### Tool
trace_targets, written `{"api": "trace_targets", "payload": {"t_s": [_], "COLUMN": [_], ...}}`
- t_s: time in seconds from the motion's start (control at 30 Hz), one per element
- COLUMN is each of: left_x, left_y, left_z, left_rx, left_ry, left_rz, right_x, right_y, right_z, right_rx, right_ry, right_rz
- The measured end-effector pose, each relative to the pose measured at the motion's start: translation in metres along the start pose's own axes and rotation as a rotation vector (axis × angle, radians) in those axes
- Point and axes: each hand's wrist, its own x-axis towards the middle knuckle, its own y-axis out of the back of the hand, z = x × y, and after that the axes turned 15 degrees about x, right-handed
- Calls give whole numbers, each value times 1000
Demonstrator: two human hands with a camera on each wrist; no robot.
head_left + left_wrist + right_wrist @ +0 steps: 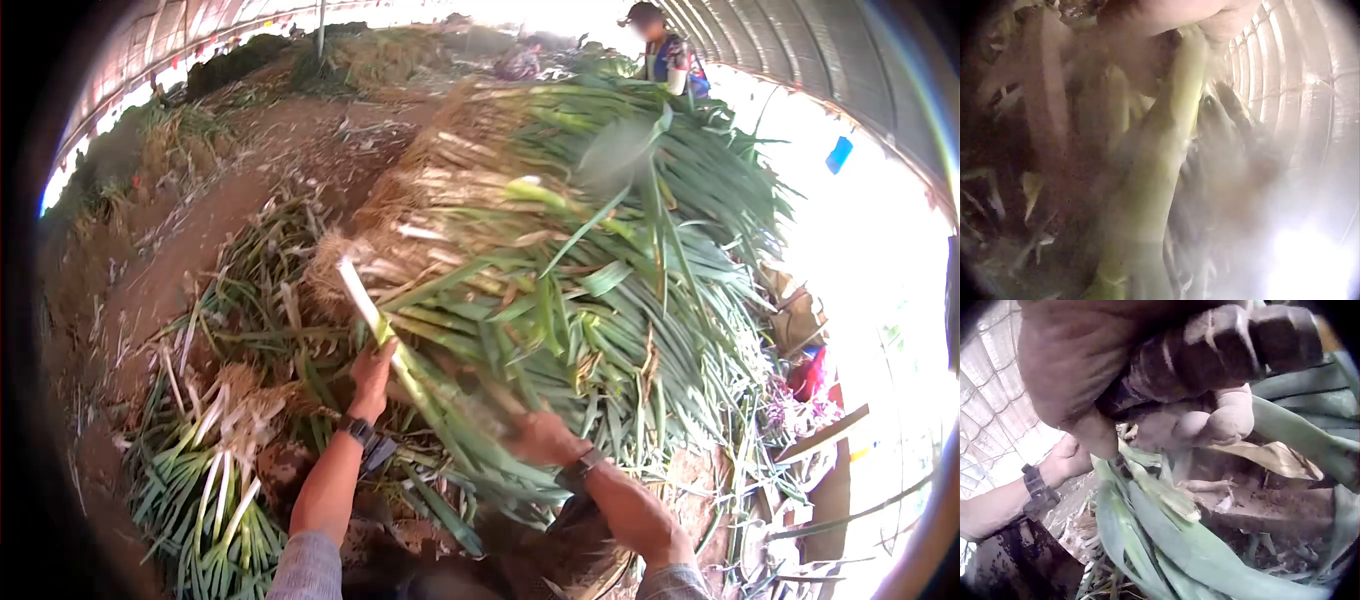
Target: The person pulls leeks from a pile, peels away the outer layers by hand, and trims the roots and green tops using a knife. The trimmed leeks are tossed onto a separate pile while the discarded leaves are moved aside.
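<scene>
My left hand (370, 385) grips a leek (405, 365), its white root end pointing up and away, its green leaves trailing down toward the right. In the left wrist view the pale stalk (1150, 181) runs down from the fingers (1166, 12). Blurred by motion, my right hand (548, 440) is beside the leek's leaves with a pale brown streak at its fingers. The right wrist view shows my right hand (1147, 381) with curled fingers, dark wrapping around one, and a dry leaf (1272, 459) at them; what lies inside is partly hidden.
A large pile of leeks (640, 290) lies beyond my hands. A smaller bunch (225, 490) is at the lower left, beside loose leaves (265, 270) on brown soil (190, 245). A person (665, 55) is at the pile's far end, under a curved ribbed roof (830, 60).
</scene>
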Motion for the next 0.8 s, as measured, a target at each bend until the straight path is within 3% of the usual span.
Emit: {"api": "trace_targets", "payload": {"t_s": [0.03,0.07,0.1,0.13,0.17,0.23,0.27,0.3,0.33,0.37,0.4,0.43,0.47,0.5,0.53,0.57,0.63,0.67,0.7,0.8], "left_x": [-3,-7,-7,-4,-4,-26,-32,-35,-36,-32,-38,-44,-21,1,-28,-13,-32,-13,-9,-35], "left_y": [3,1,-3,-9,-11,-12,-5,4,14,19,-6,-7,-2,4,7,11,2,10,4,-14], "left_z": [1,-3,-13,-20,-29,-24,-20,-31,-43,-50,1,19,-1,-22,32,24,37,2,-21,-3], "left_rx": [-27,-25,154,326,310,-49,125,127,232,337,-93,-155,-335,-511,-561,-529,-378,-276,-338,-409], "left_ry": [-9,-16,83,174,127,0,-112,-108,-302,-506,356,366,222,80,92,20,226,344,310,315], "left_rz": [-17,-19,45,111,79,-118,-178,-175,-257,-339,-96,-73,-126,-179,-223,-115,35,7,20,-202], "right_x": [2,6,11,22,30,19,14,11,17,18,15,12,8,4,0,-5,1,2,1,-3], "right_y": [-5,-13,-29,-44,-50,-38,-28,-25,-37,-43,-35,-28,-23,-21,-22,-25,-16,-13,-13,-14], "right_z": [5,8,26,52,66,39,22,13,27,43,35,29,25,23,24,24,19,19,22,27], "right_rx": [14,76,76,-96,-269,-193,-155,-115,-136,-137,-77,-20,-26,1,32,40,75,70,29,-43], "right_ry": [49,-69,-63,58,171,68,17,-32,144,150,48,-54,-53,102,254,243,21,31,35,49], "right_rz": [0,20,28,26,25,-16,7,26,170,177,128,76,80,123,163,154,94,105,89,50]}}
